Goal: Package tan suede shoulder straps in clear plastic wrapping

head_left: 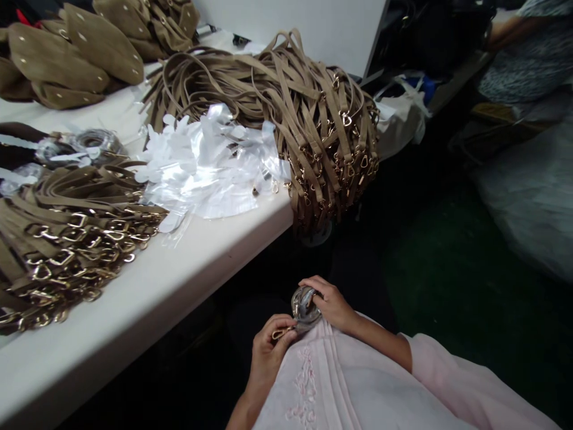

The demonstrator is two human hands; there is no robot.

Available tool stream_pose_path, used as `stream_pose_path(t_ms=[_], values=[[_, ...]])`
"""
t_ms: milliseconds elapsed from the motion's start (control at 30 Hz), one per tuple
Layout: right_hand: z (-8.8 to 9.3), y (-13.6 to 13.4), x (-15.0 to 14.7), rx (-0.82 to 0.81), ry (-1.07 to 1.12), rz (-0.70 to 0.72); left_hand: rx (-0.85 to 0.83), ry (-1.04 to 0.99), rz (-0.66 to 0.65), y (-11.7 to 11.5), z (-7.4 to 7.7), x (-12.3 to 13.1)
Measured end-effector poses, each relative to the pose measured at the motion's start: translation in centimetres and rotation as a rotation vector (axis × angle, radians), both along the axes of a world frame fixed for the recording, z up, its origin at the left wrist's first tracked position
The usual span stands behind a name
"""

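Close to my body, off the table's edge, I hold a coiled strap [305, 303] wrapped in clear plastic. A gold clasp [282, 332] sticks out at its left end, pinched between the thumb and fingers of my left hand [271, 346]. My right hand [332, 303] grips the coil from the right, its fingers bent over the top and into the ring. Part of the strap is hidden by the fingers. On the table ahead lies a heap of clear plastic sleeves [210, 167].
A large pile of brown straps [313, 119] with gold clasps hangs over the table edge [224, 263]. More straps [67, 239] lie at left, near wrapped coils [92, 143]. Brown bag pieces [58, 60] sit at the back left. Another person's sleeve [528, 60] shows at upper right.
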State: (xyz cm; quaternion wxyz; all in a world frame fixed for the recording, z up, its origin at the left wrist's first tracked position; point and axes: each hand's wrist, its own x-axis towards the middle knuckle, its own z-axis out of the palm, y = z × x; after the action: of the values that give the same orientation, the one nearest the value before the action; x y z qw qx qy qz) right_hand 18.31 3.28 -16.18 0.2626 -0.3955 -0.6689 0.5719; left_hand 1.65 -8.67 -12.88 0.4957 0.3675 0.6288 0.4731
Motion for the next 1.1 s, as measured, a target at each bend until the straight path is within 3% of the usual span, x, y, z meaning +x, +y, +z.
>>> stream_pose_path(t_ms=[167,367,567,900,1100], values=[[0.5,-0.1,-0.1,0.040,0.021,0.000,-0.080,-0.003,0.122,1.0,-0.1,0.4],[0.7,-0.1,0.1,0.048,0.026,-0.087,-0.126,-0.009,0.165,1.0,-0.3,0.3],[1.0,-0.3,0.3,0.110,0.047,-0.017,-0.113,-0.045,0.183,1.0,-0.1,0.3],[1.2,-0.3,0.5,0.154,0.074,0.126,-0.116,-0.177,0.120,1.6,-2.5,1.3],[1.0,-0.3,0.5,0.210,0.059,0.124,-0.083,-0.066,-0.014,1.8,-2.3,1.1]])
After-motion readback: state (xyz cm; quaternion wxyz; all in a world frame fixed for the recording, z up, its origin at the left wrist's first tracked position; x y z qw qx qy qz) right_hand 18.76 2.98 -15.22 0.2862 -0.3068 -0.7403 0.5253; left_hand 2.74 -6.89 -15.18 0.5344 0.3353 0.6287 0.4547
